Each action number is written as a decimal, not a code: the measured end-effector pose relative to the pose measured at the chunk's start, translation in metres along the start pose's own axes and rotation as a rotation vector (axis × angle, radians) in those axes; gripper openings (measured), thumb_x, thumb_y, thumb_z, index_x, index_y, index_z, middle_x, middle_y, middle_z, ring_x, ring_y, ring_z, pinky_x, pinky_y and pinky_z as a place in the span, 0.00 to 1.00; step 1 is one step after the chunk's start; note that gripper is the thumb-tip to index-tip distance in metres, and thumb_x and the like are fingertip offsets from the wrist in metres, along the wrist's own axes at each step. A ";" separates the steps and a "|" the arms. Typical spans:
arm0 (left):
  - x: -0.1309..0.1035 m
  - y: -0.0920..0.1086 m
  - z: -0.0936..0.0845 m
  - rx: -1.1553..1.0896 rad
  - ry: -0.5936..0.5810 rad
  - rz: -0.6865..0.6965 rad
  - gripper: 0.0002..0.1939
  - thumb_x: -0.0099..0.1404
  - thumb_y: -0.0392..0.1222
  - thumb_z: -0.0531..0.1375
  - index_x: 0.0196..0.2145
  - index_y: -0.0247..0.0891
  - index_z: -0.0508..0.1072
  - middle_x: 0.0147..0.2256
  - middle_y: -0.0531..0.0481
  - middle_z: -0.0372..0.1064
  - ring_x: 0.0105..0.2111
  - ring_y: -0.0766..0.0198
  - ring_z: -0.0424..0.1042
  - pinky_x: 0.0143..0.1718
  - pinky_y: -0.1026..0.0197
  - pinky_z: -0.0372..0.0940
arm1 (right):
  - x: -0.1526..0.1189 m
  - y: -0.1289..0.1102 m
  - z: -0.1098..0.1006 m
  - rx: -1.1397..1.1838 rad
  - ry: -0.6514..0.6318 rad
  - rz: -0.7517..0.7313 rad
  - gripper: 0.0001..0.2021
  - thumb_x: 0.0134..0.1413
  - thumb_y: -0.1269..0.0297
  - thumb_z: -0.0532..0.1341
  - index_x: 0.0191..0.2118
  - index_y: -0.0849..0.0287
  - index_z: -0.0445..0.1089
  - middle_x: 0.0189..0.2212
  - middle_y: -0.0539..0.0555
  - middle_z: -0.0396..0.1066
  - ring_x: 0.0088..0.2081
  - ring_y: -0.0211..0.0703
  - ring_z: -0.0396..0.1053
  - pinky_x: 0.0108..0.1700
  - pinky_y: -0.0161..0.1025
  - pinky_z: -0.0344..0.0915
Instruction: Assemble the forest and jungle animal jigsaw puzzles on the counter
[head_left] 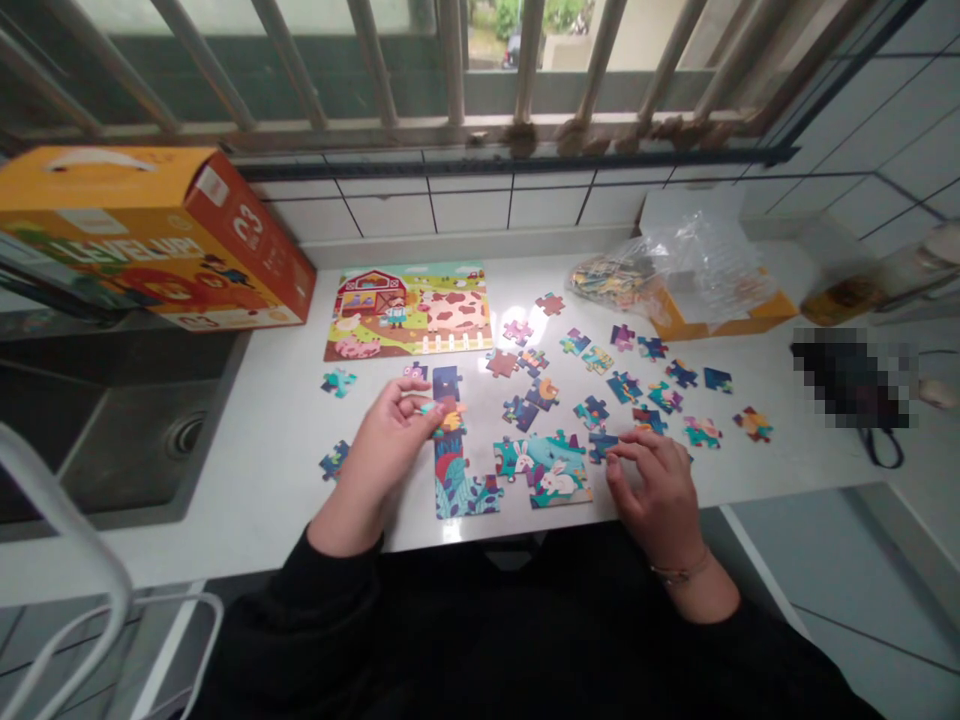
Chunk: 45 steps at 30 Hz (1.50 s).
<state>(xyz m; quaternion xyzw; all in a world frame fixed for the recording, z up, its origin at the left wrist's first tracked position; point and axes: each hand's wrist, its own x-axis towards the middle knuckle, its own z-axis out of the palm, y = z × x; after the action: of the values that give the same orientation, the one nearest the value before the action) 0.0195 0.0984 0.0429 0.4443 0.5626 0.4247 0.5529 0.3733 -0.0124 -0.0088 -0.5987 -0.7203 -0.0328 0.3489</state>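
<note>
My left hand point(394, 425) is closed, pinching a colourful puzzle piece point(450, 416) with orange and teal on it. That piece is over a vertical strip of joined pieces point(451, 485), between a dark blue piece point(446, 383) above and the leafy part below. My right hand point(656, 490) has its thumb and forefinger at the edge of a dark blue puzzle piece point(601, 447), which lies on the counter. Just left of this piece is a joined section with white rabbits point(556, 478). Several loose pieces point(592, 411) are scattered beyond my right hand.
A finished farm puzzle point(409, 312) lies at the back left, beside an orange box point(157, 240). A sink point(112, 430) is at the left. At the back right, a plastic bag of pieces point(619, 275) leans by an open yellow box point(724, 315). A blurred-out dark object point(847, 380) lies far right.
</note>
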 end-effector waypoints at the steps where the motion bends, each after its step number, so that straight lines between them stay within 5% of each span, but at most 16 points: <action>1: -0.013 -0.004 0.013 -0.067 -0.041 -0.052 0.32 0.55 0.55 0.80 0.49 0.41 0.72 0.37 0.51 0.78 0.36 0.61 0.79 0.38 0.62 0.71 | 0.001 -0.009 -0.002 0.049 -0.003 -0.012 0.03 0.71 0.66 0.66 0.48 0.55 0.76 0.50 0.61 0.76 0.53 0.58 0.75 0.57 0.59 0.71; 5: -0.058 -0.015 0.050 -0.223 -0.080 -0.249 0.25 0.55 0.54 0.80 0.36 0.38 0.74 0.31 0.54 0.75 0.28 0.70 0.72 0.30 0.68 0.66 | 0.006 -0.055 -0.007 0.255 -0.107 -0.058 0.15 0.70 0.66 0.69 0.59 0.53 0.74 0.55 0.61 0.76 0.57 0.59 0.75 0.59 0.58 0.74; 10: -0.083 -0.023 0.067 -0.316 -0.057 -0.309 0.25 0.55 0.53 0.81 0.34 0.38 0.73 0.30 0.53 0.77 0.30 0.68 0.75 0.35 0.67 0.71 | 0.005 -0.093 0.002 0.365 -0.209 -0.090 0.34 0.66 0.54 0.75 0.71 0.56 0.66 0.59 0.65 0.77 0.59 0.62 0.77 0.60 0.60 0.78; 16: -0.090 -0.034 0.069 -0.293 -0.138 -0.324 0.25 0.58 0.55 0.80 0.35 0.38 0.72 0.31 0.52 0.79 0.31 0.64 0.79 0.38 0.62 0.74 | 0.001 -0.088 0.010 0.393 -0.156 -0.002 0.35 0.68 0.57 0.74 0.73 0.53 0.63 0.58 0.63 0.78 0.60 0.60 0.78 0.63 0.59 0.78; 24: -0.089 -0.035 0.058 -0.187 -0.264 -0.332 0.26 0.64 0.59 0.76 0.45 0.41 0.70 0.32 0.51 0.82 0.34 0.60 0.82 0.40 0.61 0.73 | 0.007 -0.073 0.008 0.472 -0.260 -0.094 0.24 0.68 0.62 0.74 0.65 0.50 0.73 0.58 0.59 0.80 0.59 0.54 0.79 0.61 0.52 0.79; 27: -0.089 -0.031 0.045 0.003 -0.191 -0.176 0.20 0.73 0.60 0.67 0.47 0.42 0.71 0.39 0.47 0.84 0.40 0.56 0.84 0.44 0.55 0.76 | 0.009 -0.065 0.007 0.445 -0.262 -0.100 0.21 0.67 0.61 0.74 0.62 0.52 0.75 0.56 0.59 0.81 0.57 0.54 0.80 0.58 0.52 0.79; 31: -0.090 -0.033 0.021 0.528 -0.061 0.237 0.09 0.79 0.49 0.61 0.47 0.43 0.77 0.44 0.45 0.83 0.45 0.54 0.82 0.48 0.51 0.74 | 0.012 -0.056 0.008 0.387 -0.300 -0.151 0.16 0.68 0.61 0.74 0.58 0.51 0.78 0.54 0.58 0.82 0.54 0.54 0.80 0.55 0.53 0.78; 36: -0.088 -0.048 0.011 0.785 -0.164 0.647 0.07 0.78 0.36 0.60 0.50 0.42 0.77 0.47 0.46 0.82 0.49 0.53 0.80 0.53 0.49 0.72 | 0.010 -0.060 0.015 0.317 -0.361 -0.237 0.11 0.70 0.61 0.73 0.54 0.50 0.79 0.56 0.56 0.82 0.53 0.54 0.77 0.55 0.55 0.76; 45: -0.088 -0.056 0.014 0.877 -0.219 0.711 0.09 0.77 0.35 0.61 0.51 0.42 0.78 0.51 0.44 0.82 0.52 0.52 0.80 0.55 0.47 0.69 | 0.006 -0.065 0.022 0.314 -0.374 -0.228 0.12 0.69 0.59 0.73 0.55 0.51 0.78 0.55 0.56 0.83 0.54 0.54 0.77 0.55 0.56 0.76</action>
<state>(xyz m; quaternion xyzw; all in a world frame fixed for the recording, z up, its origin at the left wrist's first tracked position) 0.0310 -0.0010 0.0104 0.8354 0.4415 0.2629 0.1950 0.3056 -0.0154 0.0018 -0.4480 -0.8312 0.1513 0.2924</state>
